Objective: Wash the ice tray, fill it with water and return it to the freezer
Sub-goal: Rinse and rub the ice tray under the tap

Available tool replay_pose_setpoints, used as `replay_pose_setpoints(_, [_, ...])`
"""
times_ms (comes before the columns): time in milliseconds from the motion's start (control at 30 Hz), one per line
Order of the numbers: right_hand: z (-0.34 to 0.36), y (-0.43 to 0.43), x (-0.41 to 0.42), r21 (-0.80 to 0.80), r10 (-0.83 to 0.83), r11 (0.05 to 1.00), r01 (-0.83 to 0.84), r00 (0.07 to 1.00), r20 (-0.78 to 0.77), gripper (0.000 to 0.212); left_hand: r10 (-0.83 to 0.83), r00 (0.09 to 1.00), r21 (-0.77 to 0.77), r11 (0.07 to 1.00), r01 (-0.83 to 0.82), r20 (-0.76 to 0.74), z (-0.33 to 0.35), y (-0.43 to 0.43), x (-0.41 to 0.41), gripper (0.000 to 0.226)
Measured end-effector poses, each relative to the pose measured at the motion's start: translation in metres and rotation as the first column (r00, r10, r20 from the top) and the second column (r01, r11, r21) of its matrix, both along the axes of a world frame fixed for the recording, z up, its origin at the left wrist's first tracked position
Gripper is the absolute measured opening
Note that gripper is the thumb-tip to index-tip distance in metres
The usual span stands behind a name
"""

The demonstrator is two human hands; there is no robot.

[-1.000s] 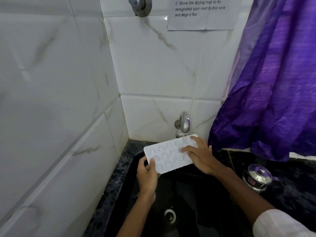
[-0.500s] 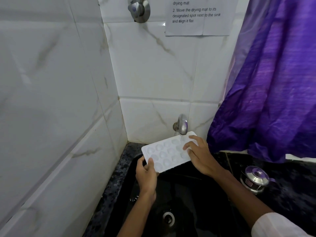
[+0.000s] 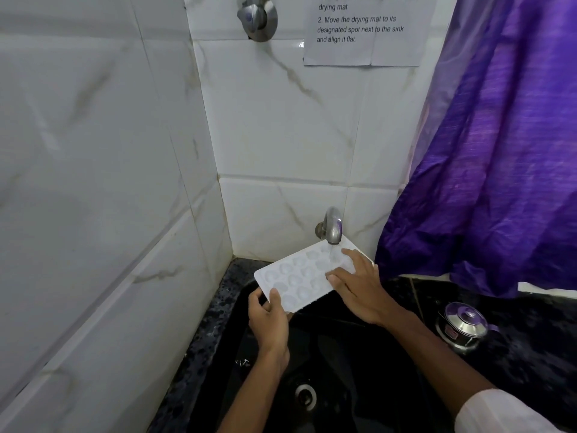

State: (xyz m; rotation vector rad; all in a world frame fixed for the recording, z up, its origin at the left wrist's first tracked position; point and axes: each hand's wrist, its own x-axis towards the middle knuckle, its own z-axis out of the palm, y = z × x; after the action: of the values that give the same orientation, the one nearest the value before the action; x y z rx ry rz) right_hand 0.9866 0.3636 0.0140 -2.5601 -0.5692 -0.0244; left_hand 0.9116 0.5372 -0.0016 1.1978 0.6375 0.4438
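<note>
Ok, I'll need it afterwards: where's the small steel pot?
Head view, lower right: the steel pot stands on the dark counter beside the sink, under the purple curtain.

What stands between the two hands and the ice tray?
Nothing visible. The left hand grips the ice tray at its near corner, and the right hand rests its fingers on top, under the tap.

I wear a white sleeve (image 3: 502, 414) on my right arm. Its loose, faintly creased cuff ends well back from the fingers (image 3: 352, 257) of my right hand (image 3: 359, 289), with bare forearm between. Behind my left hand (image 3: 270, 323), the forearm shows uncovered.
</note>
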Motion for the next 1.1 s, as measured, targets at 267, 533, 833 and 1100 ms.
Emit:
replay_pose_setpoints(267, [0.001, -0.001, -0.001, -0.029, 0.019, 0.999, -0.019, 1.0, -0.007, 0.035, -0.03, 1.0, 0.004, 1.0, 0.03, -0.005, -0.001, 0.003, -0.003, 0.021])
replay_pose_setpoints(533, [0.004, -0.003, -0.006, 0.009, 0.024, 1.0, -0.024, 0.999, -0.021, 0.029, -0.021, 1.0, -0.06, 0.998, 0.022, 0.009, -0.002, 0.006, -0.006, 0.022])
replay_pose_setpoints(833, [-0.003, -0.013, -0.007, 0.428, -0.31, 0.859, 0.28, 0.951, 0.001, 0.025, -0.095, 0.995, 0.012, 0.995, 0.095, 0.0, -0.011, 0.005, -0.008, 0.029])
replay_pose_setpoints(1100, [-0.04, -0.04, -0.005, 0.423, -0.345, 0.732, 0.533, 0.827, -0.444, 0.047, -0.165, 0.983, 0.077, 0.982, 0.171, -0.08, -0.029, 0.008, -0.021, 0.018])
